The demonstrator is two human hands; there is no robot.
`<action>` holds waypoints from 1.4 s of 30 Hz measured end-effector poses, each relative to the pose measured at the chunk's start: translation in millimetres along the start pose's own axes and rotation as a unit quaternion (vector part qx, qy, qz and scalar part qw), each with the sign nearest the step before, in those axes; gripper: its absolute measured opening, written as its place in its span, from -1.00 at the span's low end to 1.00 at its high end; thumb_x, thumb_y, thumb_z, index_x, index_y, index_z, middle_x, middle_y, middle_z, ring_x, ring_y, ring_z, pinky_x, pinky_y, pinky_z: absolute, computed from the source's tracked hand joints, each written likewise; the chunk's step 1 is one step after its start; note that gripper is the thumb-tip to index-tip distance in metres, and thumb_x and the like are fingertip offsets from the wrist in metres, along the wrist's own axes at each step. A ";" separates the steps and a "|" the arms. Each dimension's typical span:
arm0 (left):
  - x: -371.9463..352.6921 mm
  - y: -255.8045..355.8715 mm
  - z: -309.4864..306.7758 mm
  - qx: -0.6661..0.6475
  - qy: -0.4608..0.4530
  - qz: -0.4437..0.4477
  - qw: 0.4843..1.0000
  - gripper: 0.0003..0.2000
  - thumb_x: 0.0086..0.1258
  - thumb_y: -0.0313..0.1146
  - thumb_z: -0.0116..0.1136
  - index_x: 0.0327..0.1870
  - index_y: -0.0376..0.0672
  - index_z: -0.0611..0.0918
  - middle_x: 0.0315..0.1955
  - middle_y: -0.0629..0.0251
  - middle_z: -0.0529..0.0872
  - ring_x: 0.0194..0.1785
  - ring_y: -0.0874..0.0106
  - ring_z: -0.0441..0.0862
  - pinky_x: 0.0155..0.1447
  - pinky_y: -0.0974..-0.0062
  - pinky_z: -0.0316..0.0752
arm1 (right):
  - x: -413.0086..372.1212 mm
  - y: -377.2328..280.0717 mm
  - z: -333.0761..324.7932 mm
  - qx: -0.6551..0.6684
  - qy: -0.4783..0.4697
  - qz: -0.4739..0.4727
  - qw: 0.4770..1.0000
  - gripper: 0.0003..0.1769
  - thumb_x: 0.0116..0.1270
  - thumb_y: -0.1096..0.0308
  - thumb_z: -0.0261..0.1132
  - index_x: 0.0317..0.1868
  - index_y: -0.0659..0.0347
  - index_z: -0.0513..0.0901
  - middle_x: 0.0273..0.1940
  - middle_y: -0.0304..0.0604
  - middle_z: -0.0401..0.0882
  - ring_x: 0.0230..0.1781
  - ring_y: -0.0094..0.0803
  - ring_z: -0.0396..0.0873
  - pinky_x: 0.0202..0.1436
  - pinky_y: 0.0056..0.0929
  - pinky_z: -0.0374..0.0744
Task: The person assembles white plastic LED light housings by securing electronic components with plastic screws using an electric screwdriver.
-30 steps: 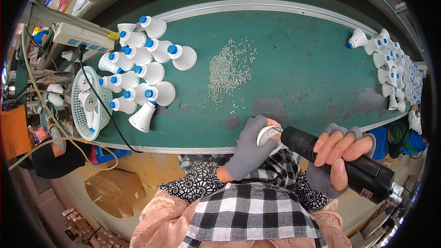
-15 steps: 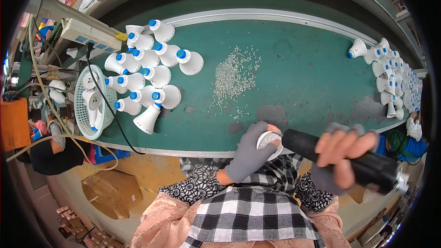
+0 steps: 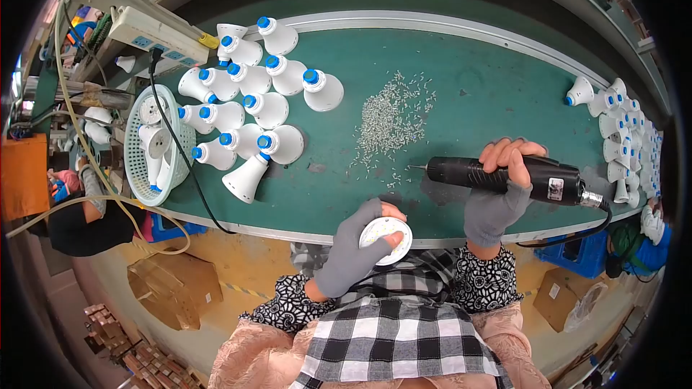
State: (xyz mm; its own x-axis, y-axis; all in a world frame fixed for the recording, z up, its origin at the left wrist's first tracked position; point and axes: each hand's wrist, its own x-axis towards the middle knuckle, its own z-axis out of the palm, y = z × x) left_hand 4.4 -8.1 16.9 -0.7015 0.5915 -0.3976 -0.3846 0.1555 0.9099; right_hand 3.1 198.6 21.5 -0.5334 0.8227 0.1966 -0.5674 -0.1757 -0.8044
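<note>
My left hand (image 3: 355, 248), in a grey fingerless glove, grips a white LED bulb (image 3: 376, 230) at the table's front edge. Its round face with small LEDs is turned up, and my thumb lies across it. My right hand (image 3: 504, 187), gloved the same way, is wrapped round a black electric screwdriver (image 3: 461, 173). The tool lies level above the table, its thin bit pointing left, apart from the bulb. Just beyond the bit tip, a loose heap of small silvery screws (image 3: 389, 122) is spread on the green table (image 3: 497, 86).
Several white bulb housings (image 3: 285, 75) with blue caps stand at left, more (image 3: 616, 126) at far right. A pale basket (image 3: 132, 162) with white parts sits at the left edge, a black cable (image 3: 176, 151) across it. A power strip (image 3: 155, 36) is behind. Another person's arm (image 3: 92, 191) shows far left.
The screwdriver has moved up and away from the bulb, over the table near the screws. My left hand has shifted left and turned the bulb's face more upward. The view has shifted slightly.
</note>
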 end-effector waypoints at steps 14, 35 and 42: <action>9.2 -2.1 -4.5 0.041 0.009 0.060 0.997 -0.75 0.27 -0.39 0.24 -0.05 -0.22 0.62 0.02 0.23 0.57 0.07 0.46 0.53 0.13 0.51 0.42 | 0.6 -11.3 3.3 -0.041 0.032 0.037 0.998 -0.85 0.27 0.37 0.17 -0.23 0.20 0.38 -0.52 -0.23 0.33 -0.48 -0.46 0.32 -0.22 -0.40 0.38; 18.8 12.3 17.5 0.187 -0.056 0.176 0.965 -0.60 0.21 -0.37 0.26 0.11 -0.21 0.62 0.16 0.12 0.56 0.18 0.28 0.51 0.19 0.41 0.43 | -2.4 -65.0 -23.6 0.083 0.034 0.045 0.995 -0.88 0.39 0.34 0.10 -0.18 0.14 0.34 -0.44 -0.33 0.23 -0.45 -0.54 0.31 -0.23 -0.44 0.34; 17.0 14.8 22.6 0.267 -0.022 0.216 0.939 -0.61 0.15 -0.44 0.29 0.06 -0.19 0.64 0.13 0.19 0.58 0.09 0.24 0.53 0.13 0.38 0.47 | -2.9 -67.9 -21.1 0.087 0.037 0.054 0.994 -0.88 0.38 0.35 0.11 -0.17 0.14 0.35 -0.44 -0.33 0.24 -0.45 -0.55 0.32 -0.24 -0.45 0.34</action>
State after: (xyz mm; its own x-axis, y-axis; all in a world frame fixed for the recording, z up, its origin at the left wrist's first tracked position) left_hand 0.3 22.1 26.3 -0.6931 0.7206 0.0172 0.2941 0.2608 0.9195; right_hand 56.4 219.6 63.7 -0.5523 0.8309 0.0674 -0.6129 -0.3499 -0.7085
